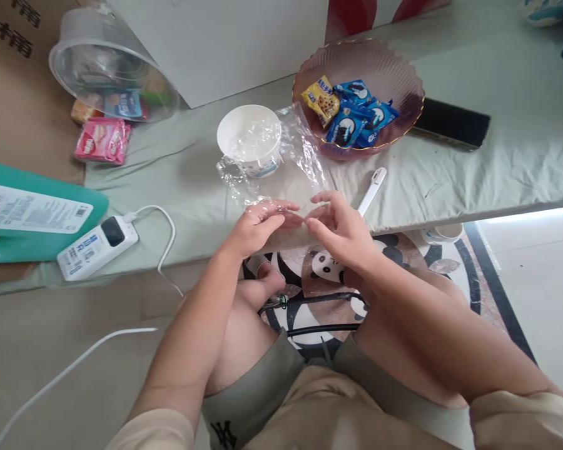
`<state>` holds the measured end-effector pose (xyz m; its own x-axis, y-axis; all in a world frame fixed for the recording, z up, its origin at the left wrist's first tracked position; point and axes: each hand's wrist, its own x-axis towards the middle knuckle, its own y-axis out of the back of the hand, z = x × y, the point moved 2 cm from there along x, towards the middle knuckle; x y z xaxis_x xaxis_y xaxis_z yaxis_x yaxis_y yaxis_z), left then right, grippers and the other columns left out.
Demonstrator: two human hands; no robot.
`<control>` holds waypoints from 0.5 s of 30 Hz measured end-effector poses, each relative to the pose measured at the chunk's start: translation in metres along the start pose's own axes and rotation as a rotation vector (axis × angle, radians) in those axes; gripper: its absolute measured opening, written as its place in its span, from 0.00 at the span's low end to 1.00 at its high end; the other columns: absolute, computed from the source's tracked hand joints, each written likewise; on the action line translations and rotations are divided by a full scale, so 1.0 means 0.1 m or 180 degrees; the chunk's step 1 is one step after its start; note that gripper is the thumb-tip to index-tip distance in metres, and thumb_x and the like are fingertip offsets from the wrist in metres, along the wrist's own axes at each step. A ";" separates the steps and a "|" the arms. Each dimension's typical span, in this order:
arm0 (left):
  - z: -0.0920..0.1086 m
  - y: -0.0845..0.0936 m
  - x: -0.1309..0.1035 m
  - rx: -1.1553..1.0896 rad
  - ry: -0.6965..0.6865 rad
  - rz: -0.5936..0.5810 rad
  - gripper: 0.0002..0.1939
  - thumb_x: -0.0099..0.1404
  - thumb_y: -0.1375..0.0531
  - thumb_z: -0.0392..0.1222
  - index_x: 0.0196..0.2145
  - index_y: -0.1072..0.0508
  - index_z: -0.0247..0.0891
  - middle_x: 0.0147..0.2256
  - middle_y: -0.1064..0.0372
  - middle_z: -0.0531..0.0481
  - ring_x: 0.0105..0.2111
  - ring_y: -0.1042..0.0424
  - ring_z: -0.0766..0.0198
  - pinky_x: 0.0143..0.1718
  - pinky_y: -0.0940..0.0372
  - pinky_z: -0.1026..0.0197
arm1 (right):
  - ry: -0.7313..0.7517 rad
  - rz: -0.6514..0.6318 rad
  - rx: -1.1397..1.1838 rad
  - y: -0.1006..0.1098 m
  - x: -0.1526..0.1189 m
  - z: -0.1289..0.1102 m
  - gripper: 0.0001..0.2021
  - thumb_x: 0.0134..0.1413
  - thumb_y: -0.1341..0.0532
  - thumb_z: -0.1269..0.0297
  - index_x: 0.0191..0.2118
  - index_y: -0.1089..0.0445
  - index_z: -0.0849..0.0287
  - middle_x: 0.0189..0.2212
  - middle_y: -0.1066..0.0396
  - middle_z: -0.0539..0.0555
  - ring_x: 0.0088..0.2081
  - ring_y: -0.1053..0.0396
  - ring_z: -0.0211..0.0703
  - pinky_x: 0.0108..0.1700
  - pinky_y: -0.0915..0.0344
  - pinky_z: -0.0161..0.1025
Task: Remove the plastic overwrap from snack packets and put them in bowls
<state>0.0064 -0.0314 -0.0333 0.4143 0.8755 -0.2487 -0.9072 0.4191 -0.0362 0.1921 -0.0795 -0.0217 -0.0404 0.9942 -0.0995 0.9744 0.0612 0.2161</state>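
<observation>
Crinkled clear plastic film (304,153) lies on the pale green cloth, beside and partly around a white paper bowl (249,134). My left hand (267,226) rests at the near edge of the film, fingers stretched to the right with a gap below the thumb. Close to it, my right hand (335,226) has its fingers spread and slightly curled, pointing left. The fingertips of both hands nearly meet. No object shows clearly in either hand. To the right of my right hand lies a white utility knife (373,189).
A pink scalloped bowl (406,134) holds several wrapped snacks, with a black phone (455,123) beside it. On the left are a tilted clear tub (107,59), a pink packet (104,140), a green jug (37,212) and a white power bank (97,247) with a cable.
</observation>
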 end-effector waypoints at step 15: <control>0.04 0.26 -0.03 -0.0633 -0.0259 -0.0520 0.13 0.61 0.30 0.49 0.38 0.24 0.41 0.21 0.24 0.56 0.16 0.27 0.67 0.18 0.33 0.66 | 0.0475 0.0059 0.0447 0.06 0.06 0.15 0.06 0.53 0.40 0.70 0.27 0.35 0.56 0.48 0.27 0.54 0.39 0.24 0.40 0.30 0.27 0.36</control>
<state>-0.0184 -0.0225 -0.0296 0.5537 0.8199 -0.1457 -0.8209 0.5080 -0.2611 0.2008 -0.0744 -0.0352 -0.0442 0.9977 0.0507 0.9961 0.0402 0.0780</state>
